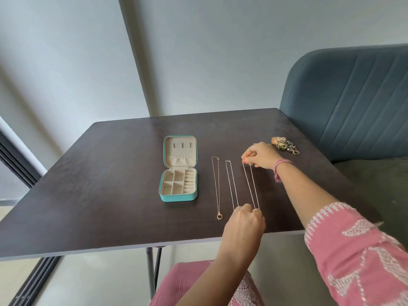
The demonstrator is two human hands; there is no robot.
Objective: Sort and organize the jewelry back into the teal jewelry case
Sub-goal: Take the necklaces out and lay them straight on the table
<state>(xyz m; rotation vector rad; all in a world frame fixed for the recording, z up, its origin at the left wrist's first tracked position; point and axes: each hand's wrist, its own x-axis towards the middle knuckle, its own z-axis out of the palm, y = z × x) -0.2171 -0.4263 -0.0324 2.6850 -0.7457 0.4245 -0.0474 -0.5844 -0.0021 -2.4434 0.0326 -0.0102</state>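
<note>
Across the dark wooden table, both hands, right hand and left hand, are pinching a thin silver chain necklace taut, seemingly straightening it, the open teal zip-around jewelry case waiting leftward.

A dark wood-grain table on thin metal legs stands against pale grey-blue walls. A teal upholstered sofa sits beside it at right. A dark-framed window edges the left, above light flooring.
</note>
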